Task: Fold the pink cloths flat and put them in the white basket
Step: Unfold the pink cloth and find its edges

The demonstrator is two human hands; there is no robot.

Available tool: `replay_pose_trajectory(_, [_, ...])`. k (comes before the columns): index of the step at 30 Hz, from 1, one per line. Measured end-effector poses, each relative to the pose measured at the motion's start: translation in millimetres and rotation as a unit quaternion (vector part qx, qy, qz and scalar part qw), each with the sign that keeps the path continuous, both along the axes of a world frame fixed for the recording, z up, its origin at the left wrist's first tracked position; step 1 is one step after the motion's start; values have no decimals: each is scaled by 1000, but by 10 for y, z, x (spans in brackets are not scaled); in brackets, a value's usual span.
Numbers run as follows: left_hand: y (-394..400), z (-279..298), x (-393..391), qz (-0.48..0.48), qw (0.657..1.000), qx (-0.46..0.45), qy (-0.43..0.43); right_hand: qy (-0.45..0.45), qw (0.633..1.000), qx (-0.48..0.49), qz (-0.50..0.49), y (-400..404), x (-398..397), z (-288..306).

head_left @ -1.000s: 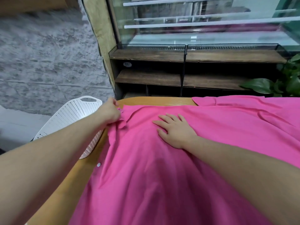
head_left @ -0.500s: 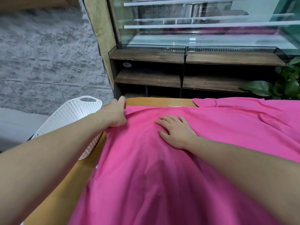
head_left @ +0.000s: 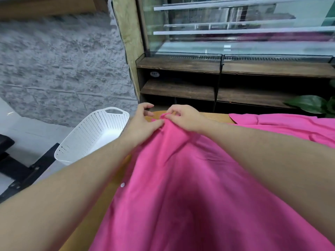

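The white basket stands open-topped just left of the table; dark shelving apparently closes off the far side.

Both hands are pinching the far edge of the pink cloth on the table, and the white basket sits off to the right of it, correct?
Not quite. The head view shows the white basket to the left of the pink cloth, beside the table. Left hand and right hand do pinch its far edge.

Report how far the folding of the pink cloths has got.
Done: nothing visibly; the white basket beside the table looks empty. In hand: the left hand and right hand both pinch the far edge of the front pink cloth, which lies spread out, unfolded. Left: folding it, folding the second pink cloth at the right, then putting both in the basket.
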State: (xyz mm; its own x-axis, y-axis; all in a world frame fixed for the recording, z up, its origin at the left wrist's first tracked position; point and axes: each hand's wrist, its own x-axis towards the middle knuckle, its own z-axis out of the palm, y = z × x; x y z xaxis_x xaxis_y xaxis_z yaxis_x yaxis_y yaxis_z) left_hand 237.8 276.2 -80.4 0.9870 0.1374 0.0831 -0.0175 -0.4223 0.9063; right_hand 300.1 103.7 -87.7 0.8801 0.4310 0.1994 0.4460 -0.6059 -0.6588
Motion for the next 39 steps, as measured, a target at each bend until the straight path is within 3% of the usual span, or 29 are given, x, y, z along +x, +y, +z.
replay_pose_trajectory(3, [-6, -135, -209, 46, 991, -72, 105, 29, 992, -74, -96, -50, 119, -36])
replay_pose_trajectory(7, [27, -301, -465, 32, 940, -184, 286, 89, 975, -149, -137, -58, 143, -74])
replay_pose_trajectory(9, [87, -375, -519, 62, 937, -217, 266, 146, 974, -134, -106, -44, 96, -55])
replay_pose_trajectory(11, [152, -407, -533, 109, 954, -193, 203, 198, 973, -84, -79, -23, 43, -44])
replay_pose_trajectory(15, [249, -442, -531, 125, 989, 13, 79, 240, 968, -48, -58, 119, 50, -68])
replay_pose_trajectory(17, [286, -492, -500, 101, 991, 84, 22, 331, 940, -59, -58, 211, 105, -40])
replay_pose_trajectory(20, [306, -544, -482, 98, 989, 110, -32, 473, 869, -138, -39, 329, 154, -13])
replay_pose_trajectory(22, [321, -597, -488, 97, 988, 114, -43, 443, 879, -171, -43, 414, 233, -32])
replay_pose_trajectory(25, [350, -660, -517, 88, 991, 91, -42, 240, 955, -151, -89, 514, 365, -19])
replay_pose_trajectory(27, [369, -667, -536, 89, 990, 87, -61, 185, 966, -159, -86, 557, 401, -4])
replay_pose_trajectory(29, [398, -653, -534, 100, 987, 82, -92, 237, 952, -180, -78, 612, 347, -4])
replay_pose_trajectory(34, [371, -645, -574, 88, 985, 93, -113, 396, 867, -301, -4, 513, 313, -2])
replay_pose_trajectory(36, [379, -665, -580, 89, 988, 84, -92, 365, 902, -231, 12, 477, 357, -3])
replay_pose_trajectory(39, [367, -623, -595, 101, 994, 22, -37, 151, 974, -167, -12, 522, 463, -11])
